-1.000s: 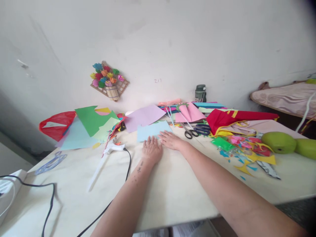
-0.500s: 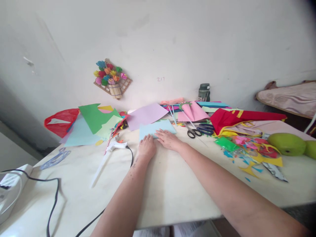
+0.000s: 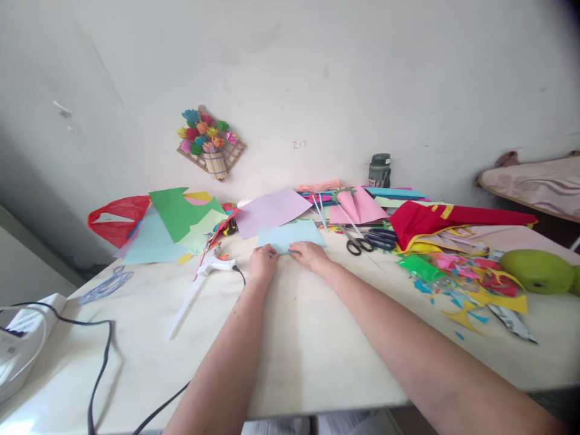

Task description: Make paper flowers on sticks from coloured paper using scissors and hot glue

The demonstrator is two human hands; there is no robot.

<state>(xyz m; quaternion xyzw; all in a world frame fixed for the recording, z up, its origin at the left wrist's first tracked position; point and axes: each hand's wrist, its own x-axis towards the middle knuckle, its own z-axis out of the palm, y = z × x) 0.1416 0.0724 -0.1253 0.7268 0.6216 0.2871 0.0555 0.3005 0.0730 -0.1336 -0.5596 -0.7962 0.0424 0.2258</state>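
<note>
A light blue paper sheet (image 3: 294, 232) lies on the table in front of me. My left hand (image 3: 263, 263) is closed at its near left corner, fingers curled on the paper's edge. My right hand (image 3: 309, 255) has its fingers pressed together on the near edge, right of the left hand. A narrow gap parts the two hands. Left of them lies a white glue gun (image 3: 212, 264) with a white stick. Black-handled scissors (image 3: 359, 244) lie to the right of the paper.
Behind are a purple sheet (image 3: 272, 211), a green sheet (image 3: 181, 208) and a pink paper cone (image 3: 348, 205). A dark bottle (image 3: 379, 171) stands by the wall. Right are red cloth (image 3: 421, 220), paper scraps and a green fruit (image 3: 537, 270). A power strip (image 3: 34, 338) with cables is left.
Both hands' fingers have drawn in from lying flat on the blue paper to gripping its near edge. The whole view has shifted slightly.
</note>
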